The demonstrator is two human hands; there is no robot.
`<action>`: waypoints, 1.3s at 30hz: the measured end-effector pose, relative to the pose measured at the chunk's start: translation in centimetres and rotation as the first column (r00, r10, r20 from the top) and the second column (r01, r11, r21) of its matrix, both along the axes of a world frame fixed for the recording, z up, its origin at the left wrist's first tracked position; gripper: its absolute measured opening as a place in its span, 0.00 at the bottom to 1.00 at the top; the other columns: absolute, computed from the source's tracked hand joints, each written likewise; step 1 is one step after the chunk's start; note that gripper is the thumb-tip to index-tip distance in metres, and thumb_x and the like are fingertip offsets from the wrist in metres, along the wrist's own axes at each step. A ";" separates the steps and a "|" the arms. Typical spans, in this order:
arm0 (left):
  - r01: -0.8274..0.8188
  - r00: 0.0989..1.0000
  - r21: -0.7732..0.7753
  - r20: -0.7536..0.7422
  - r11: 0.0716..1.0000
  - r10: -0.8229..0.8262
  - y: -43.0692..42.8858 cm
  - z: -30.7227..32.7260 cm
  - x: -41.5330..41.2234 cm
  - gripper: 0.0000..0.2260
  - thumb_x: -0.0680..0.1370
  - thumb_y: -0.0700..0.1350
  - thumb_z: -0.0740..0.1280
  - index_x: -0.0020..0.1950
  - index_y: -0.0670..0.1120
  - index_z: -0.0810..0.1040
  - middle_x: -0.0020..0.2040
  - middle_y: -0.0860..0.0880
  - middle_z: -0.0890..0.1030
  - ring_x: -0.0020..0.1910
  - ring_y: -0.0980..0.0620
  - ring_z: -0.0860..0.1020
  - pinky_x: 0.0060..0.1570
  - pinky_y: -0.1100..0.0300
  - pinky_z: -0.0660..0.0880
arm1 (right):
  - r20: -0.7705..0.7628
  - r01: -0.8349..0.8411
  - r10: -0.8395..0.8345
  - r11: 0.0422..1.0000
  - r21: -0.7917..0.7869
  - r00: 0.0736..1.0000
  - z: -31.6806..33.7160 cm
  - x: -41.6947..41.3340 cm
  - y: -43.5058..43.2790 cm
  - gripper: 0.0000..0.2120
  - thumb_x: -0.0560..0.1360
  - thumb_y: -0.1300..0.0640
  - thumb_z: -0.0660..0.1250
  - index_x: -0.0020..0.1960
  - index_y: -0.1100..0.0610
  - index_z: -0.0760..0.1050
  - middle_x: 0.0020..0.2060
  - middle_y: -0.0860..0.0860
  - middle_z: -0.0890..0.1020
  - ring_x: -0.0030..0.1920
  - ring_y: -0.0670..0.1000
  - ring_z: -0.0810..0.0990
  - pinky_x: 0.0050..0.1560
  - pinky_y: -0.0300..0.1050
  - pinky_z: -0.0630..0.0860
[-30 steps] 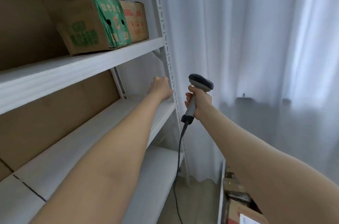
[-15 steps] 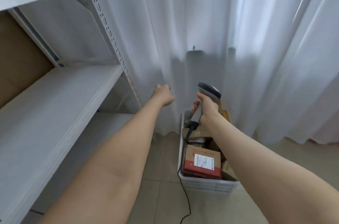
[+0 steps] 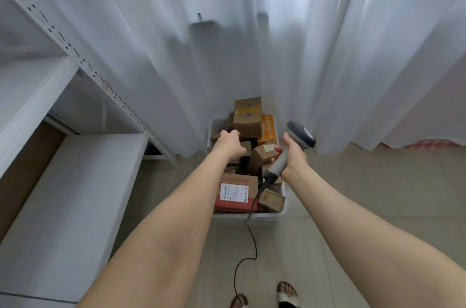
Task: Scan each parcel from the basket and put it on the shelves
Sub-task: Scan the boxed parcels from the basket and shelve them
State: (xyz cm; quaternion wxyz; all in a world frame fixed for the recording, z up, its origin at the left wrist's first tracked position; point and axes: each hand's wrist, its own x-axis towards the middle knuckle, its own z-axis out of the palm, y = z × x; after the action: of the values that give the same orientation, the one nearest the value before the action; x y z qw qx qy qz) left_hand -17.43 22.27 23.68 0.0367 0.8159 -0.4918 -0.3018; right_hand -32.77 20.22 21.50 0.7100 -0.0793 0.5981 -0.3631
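Basket (image 3: 282, 215): white, on the floor, heaped with parcels.

Left hand (image 3: 229, 144): over the basket's middle, fingers loosely curled, nothing in them that I could see. I judged it poised for the next pick.

Parcels nearest that hand:
- A tall brown carton (image 3: 247, 116) lay just beyond the knuckles, at the basket's far end.
- A small labelled box (image 3: 262, 156) lay between the two hands.
- I could not tell whether the hand touched either.

Right hand (image 3: 293, 155): above the basket's right rim, wrapped round the barcode scanner (image 3: 301, 134). The scanner's head was raised clear of the heap, presumably to leave the pick unobstructed. Its cable (image 3: 252, 239) trailed over the basket's near rim.

Shelves (image 3: 75, 194): left of the basket.
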 end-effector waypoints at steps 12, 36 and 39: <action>0.106 0.993 0.164 -0.066 0.981 -0.096 -5.5 -11.8 -3.5 0.26 0.76 0.45 0.68 0.72 0.44 0.63 0.68 0.41 0.65 0.58 0.42 0.75 0.56 0.52 0.76 | -0.102 0.098 -0.077 0.970 0.222 0.992 -10.5 -3.3 -3.9 0.14 0.73 0.46 0.72 0.44 0.56 0.75 0.34 0.51 0.80 0.34 0.49 0.79 0.47 0.47 0.80; 0.068 0.976 0.281 0.179 0.957 -0.121 -20.5 -34.5 -4.0 0.51 0.70 0.52 0.75 0.78 0.44 0.42 0.78 0.41 0.50 0.77 0.42 0.49 0.74 0.46 0.53 | -0.035 -0.168 0.189 0.932 0.321 0.981 -32.4 -1.3 -17.8 0.13 0.74 0.51 0.72 0.51 0.59 0.77 0.34 0.53 0.81 0.34 0.50 0.79 0.45 0.48 0.81; 0.054 0.961 0.298 0.244 0.953 -0.131 -21.8 -37.0 -4.7 0.54 0.70 0.54 0.75 0.78 0.45 0.37 0.79 0.41 0.45 0.78 0.41 0.44 0.74 0.43 0.48 | -0.029 -0.193 0.213 0.929 0.317 0.977 -34.3 -1.7 -18.9 0.11 0.75 0.53 0.72 0.50 0.60 0.77 0.33 0.54 0.80 0.33 0.50 0.78 0.41 0.46 0.79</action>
State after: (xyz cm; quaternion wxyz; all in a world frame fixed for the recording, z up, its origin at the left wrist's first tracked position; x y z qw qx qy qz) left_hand -22.18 0.51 -13.36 -0.1619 0.8209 -0.4810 -0.2619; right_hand -34.46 1.30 -12.80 0.7282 -0.0388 0.6586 -0.1859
